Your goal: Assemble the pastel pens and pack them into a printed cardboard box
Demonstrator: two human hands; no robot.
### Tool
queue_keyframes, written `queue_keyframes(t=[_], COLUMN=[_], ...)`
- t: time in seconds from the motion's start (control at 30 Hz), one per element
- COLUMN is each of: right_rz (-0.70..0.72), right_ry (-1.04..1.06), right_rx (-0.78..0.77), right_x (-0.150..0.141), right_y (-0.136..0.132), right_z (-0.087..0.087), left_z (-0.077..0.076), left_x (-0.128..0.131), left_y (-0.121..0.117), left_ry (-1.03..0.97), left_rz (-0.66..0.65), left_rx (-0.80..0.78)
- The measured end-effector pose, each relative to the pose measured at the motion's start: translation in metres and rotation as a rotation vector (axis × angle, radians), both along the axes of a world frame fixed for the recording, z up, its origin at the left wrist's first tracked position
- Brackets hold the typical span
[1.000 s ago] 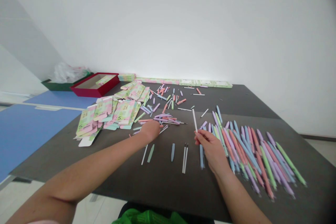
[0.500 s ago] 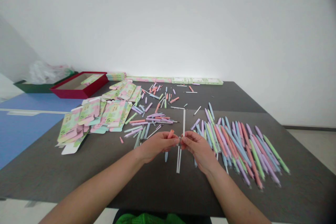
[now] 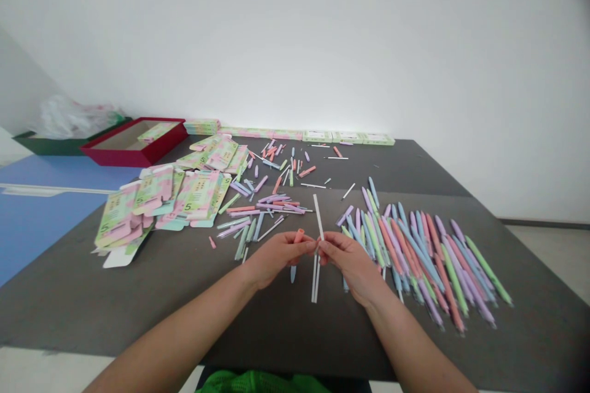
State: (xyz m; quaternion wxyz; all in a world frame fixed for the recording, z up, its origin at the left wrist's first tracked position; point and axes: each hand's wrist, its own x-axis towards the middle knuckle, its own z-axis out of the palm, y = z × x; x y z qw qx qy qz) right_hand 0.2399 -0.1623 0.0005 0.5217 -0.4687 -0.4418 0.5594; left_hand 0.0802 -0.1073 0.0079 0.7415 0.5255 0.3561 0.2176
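My left hand point(image 3: 281, 255) is closed on a short orange pen barrel point(image 3: 299, 235), which stands up out of the fingers. In my right hand point(image 3: 350, 261) a white pen refill point(image 3: 318, 215) is pinched, its upper end leaning slightly left. The fingertips of both hands meet or nearly meet, hiding the refill's lower end. Just below them, two white refills point(image 3: 315, 282) lie side by side on the dark table. A light-blue pen part point(image 3: 293, 274) shows under my left hand. Right of my right hand lies a pile of pastel pens point(image 3: 415, 252).
Loose pen parts and refills point(image 3: 271, 206) are scattered left of centre. Flattened printed cartons point(image 3: 198, 199) overlap on the left. A red box point(image 3: 120, 156) and a green box point(image 3: 50, 146) with a plastic bag point(image 3: 76, 116) stand farther left. Small boxes point(image 3: 348, 137) line the wall.
The white refill in my right hand has tipped from upright to leaning left at the top. Both hands stay close together, and the view has shifted slightly.
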Motion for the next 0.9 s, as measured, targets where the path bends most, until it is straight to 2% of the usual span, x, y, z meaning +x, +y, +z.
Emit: queue_keyframes(t=[0.1,0.2,0.3,0.37,0.47,0.63,0.77,0.9], right_rz=[-0.090,-0.134,-0.146,-0.141,-0.147,-0.150,-0.144,-0.147], right_ry=[0.079,0.189,0.252,0.295,0.362,0.442,0.517,0.563], right_rx=[-0.012,-0.040,-0.039,-0.030,-0.012,-0.005,-0.014,-0.034], right_x=[0.001,0.002,0.003,0.003,0.004,0.006,0.005,0.004], right_y=[0.001,0.001,0.001,0.001,0.001,0.001,0.000,0.000], right_z=[-0.001,-0.001,0.000,0.000,0.001,0.003,0.005,0.006], left_z=[-0.001,0.002,0.005,0.006,0.010,0.021,0.028,0.027], left_x=[-0.001,-0.002,-0.002,-0.001,0.000,0.003,0.005,0.008], left_y=[-0.001,-0.002,-0.002,-0.002,-0.002,-0.012,-0.025,-0.032], left_ry=[-0.155,-0.294,-0.370,-0.388,-0.381,-0.275,-0.199,-0.070], left_rz=[0.090,0.114,0.127,0.159,0.210,0.348,0.419,0.464], left_rx=[-0.199,-0.355,-0.425,-0.417,-0.322,0.039,0.259,0.400])
